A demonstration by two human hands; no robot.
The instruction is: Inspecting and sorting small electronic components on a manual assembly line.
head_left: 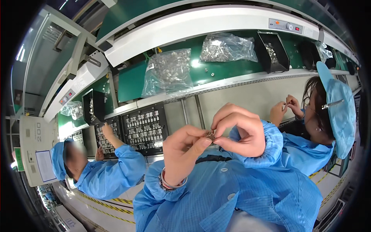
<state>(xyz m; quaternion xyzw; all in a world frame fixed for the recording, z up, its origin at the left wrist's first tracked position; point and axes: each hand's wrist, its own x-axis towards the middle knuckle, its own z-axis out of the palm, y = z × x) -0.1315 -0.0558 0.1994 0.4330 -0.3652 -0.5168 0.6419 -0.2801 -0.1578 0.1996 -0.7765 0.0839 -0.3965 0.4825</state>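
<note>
Small metal part (210, 135) w/ a row of fine prongs or coils (too small to tell which) is up in the air btwn the two hands, in front of the wearer's blue jacket (255, 193), at approx. the middle of the view. L hand (183, 149) is on its left side, thumb & index tips pinching it, other fingers curled behind. R hand (243, 133) is on its right side, thumb & index tips meeting at its right end, also in a pinch; rest of the fingers bent. Fingertips of both hands nearly touch around the part & hide some of it, so exact shape n/a. L wrist has a bracelet (176, 185).

Past the hands: pale grey surface (239, 92), then green bench top (131, 83) w/ 2 clear bags of small metal pcs, a L bag (148, 89) & a R bag (247, 48), plus a black bin (279, 66) of small pcs, all well apart from the part. Black tray (164, 123) w/ rows of small pcs sits left of L hand. Co-worker on the left (108, 166) reaches over the trays; co-worker on the right (309, 150) has both hands raised close together, contents unclear.
</note>
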